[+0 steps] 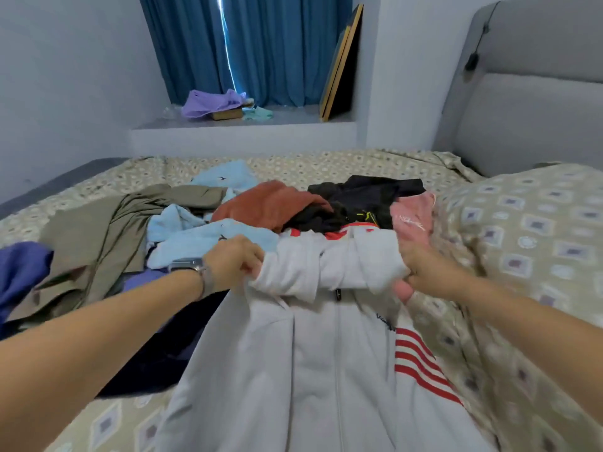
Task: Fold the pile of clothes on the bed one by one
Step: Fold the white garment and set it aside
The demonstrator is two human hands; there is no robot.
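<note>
On the bed [326, 164], patterned sheet, white zip jacket [293, 370] spread from centre down to 6 o'clock, red stripes on its 3 o'clock side. Left hand [236, 261] grips bunched jacket fabric at its top left edge, fingers curled round it; watch [187, 265] on that wrist. Right hand [424, 270] grips the jacket's top right edge, fingers curled, a pink bit of cloth just under it. White sleeve folded across between both hands. Pile of clothes beyond the jacket toward 12 o'clock: light blue top [208, 236] at 11, rust top [270, 203] at 12, black garment [365, 197] at 1, pink top [412, 215] at 2. Olive garment [107, 230] at 10, blue-purple cloth [19, 272] at 9, dark navy cloth [169, 357] under left forearm. Pillow [528, 230] at 3. Grey headboard [528, 102] at 2. Blue curtain [248, 47] at 12, purple cloth [208, 102] on the sill below it, framed boards [342, 63] leaning beside.
</note>
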